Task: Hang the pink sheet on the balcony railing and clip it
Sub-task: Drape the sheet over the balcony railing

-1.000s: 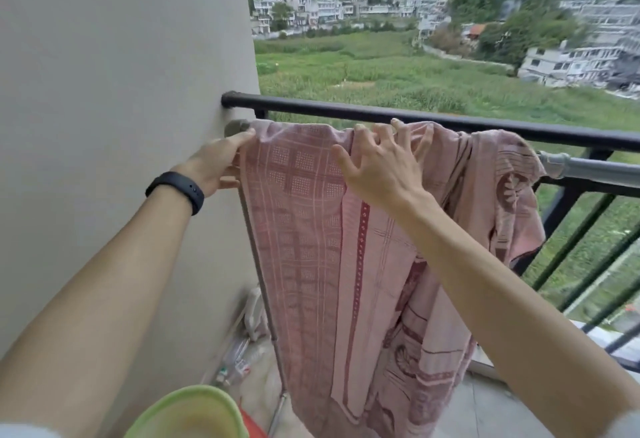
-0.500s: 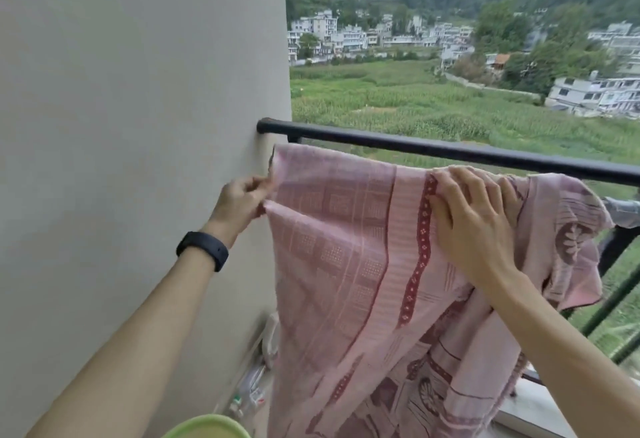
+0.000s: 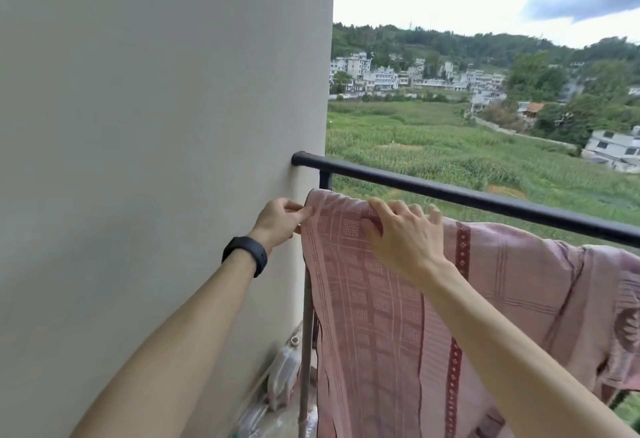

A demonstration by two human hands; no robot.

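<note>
The pink patterned sheet [image 3: 512,285] hangs draped over a bar just below and in front of the black balcony railing [image 3: 485,200]. Its left edge lies close to the wall. My left hand [image 3: 280,221], with a black band on the wrist, pinches the sheet's upper left corner. My right hand [image 3: 403,236] lies on top of the sheet near that corner, fingers curled over the fold. The bar under the cloth is hidden. No clip is in view.
A beige wall [image 3: 156,160] fills the left side and meets the railing's end. A thin upright pole [image 3: 306,351] stands beside the sheet's left edge. Plastic bottles [image 3: 284,372] sit on the floor by the wall. Fields and houses lie beyond the railing.
My right hand has slid left along the top of the sheet toward the left corner. The sheet's top edge is spread flatter. The view has tilted upward.
</note>
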